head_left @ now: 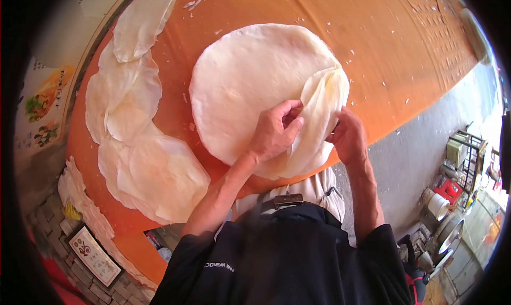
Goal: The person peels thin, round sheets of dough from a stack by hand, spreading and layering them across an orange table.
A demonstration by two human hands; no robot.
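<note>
A stack of large round thin dough sheets lies on the orange-covered table in front of me. Its top sheet is loosened on the right side and bunched into long folds. Over the lower middle of the stack is my left hand, fingers curled, with a gap between thumb and forefinger beside the folds. At the stack's right edge my right hand has its fingers closed on the margin of the folded sheet. Its fingertips are partly hidden behind the dough.
Separated thin sheets overlap in a curved row along the left of the orange table. Dough scraps dot the cover. A framed sign stands at lower left. Beyond the right edge are grey floor, a metal rack and pots.
</note>
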